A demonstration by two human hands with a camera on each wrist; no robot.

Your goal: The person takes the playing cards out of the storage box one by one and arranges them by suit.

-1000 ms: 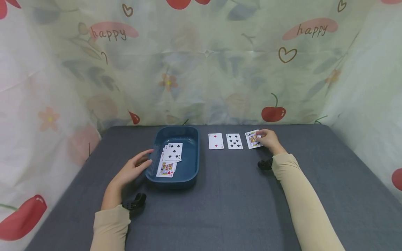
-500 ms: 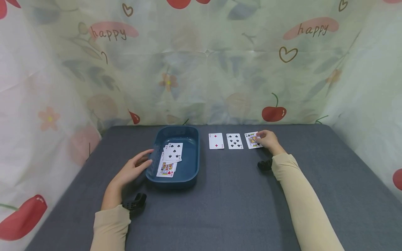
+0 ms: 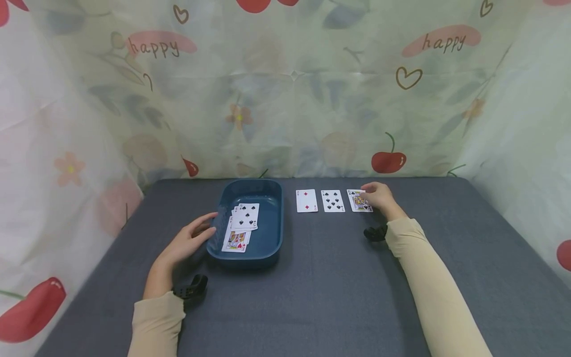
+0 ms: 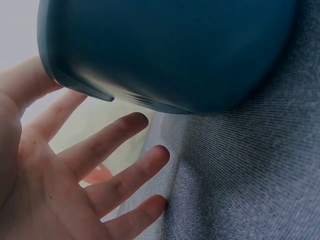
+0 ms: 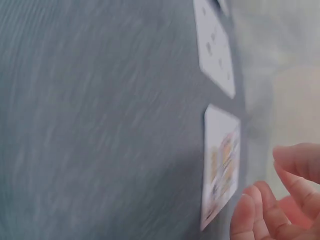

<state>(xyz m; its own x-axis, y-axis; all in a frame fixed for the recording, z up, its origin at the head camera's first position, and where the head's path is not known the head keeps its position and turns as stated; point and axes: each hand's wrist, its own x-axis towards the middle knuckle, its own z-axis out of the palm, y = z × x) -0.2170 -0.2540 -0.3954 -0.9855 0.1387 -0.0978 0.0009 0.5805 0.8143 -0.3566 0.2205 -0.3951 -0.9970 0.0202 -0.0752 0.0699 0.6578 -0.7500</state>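
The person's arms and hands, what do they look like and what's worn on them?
The left sleeve and right sleeve are plain beige, each with a small black device near its end. The left hand and right hand wear no gloves.

Blue tray [image 3: 269,233], grey cloth [image 3: 321,297], beige sleeves [image 3: 437,287], cherry-print curtain [image 3: 294,109]

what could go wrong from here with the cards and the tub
The right hand is right by the face card, so a brush of the fingers might knock it out of line with the seven of spades.

The left hand is at the rim of the tub; a push could shift it toward the two of diamonds.

Inside, the five of spades overlaps other cards, so lifting it might drag one along.
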